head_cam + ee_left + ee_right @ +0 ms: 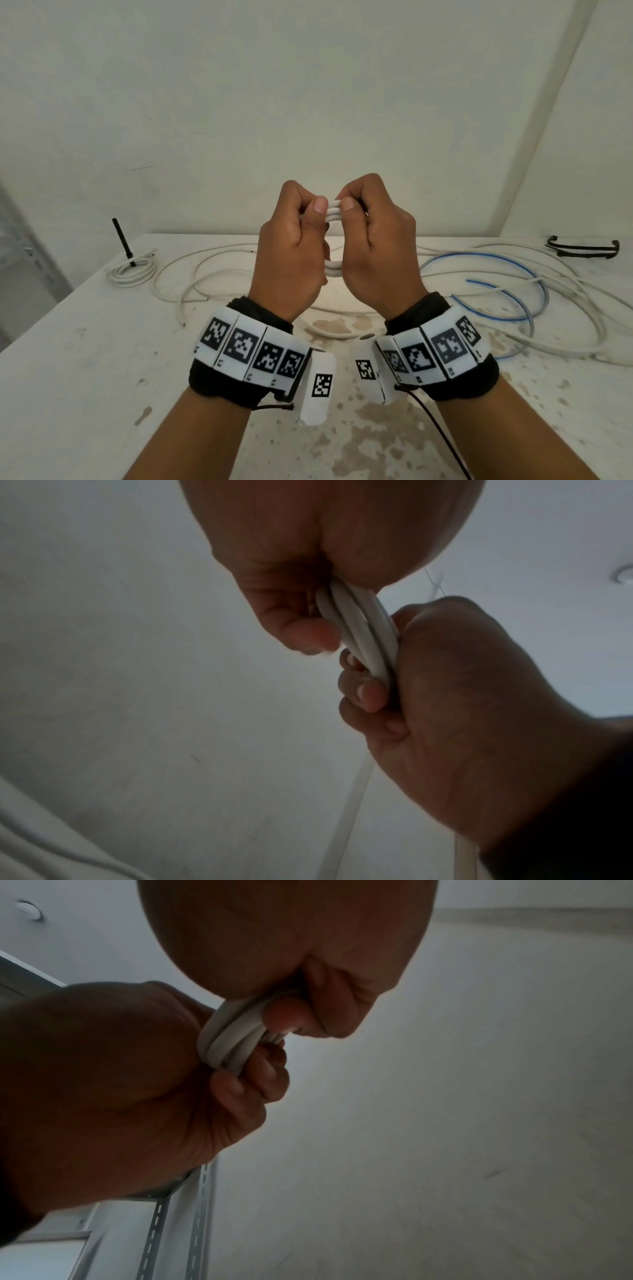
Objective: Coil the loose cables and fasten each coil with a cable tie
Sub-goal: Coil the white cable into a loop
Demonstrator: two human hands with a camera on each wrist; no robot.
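**White coil held up in both hands**

We grip the white coil point(334, 214) above the surface point(85, 359): left hand point(291, 253) and right hand point(376, 246) both curl round its turns. Loose cables point(219, 270) lie beneath; a tied coil point(132, 270) sits far left.

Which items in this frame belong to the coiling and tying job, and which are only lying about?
Part of the job:
- white coil, gripped by left hand and right hand
- tied coil
- loose white cables
- blue cable
- black cable ties

Just there:
- table
- metal shelving
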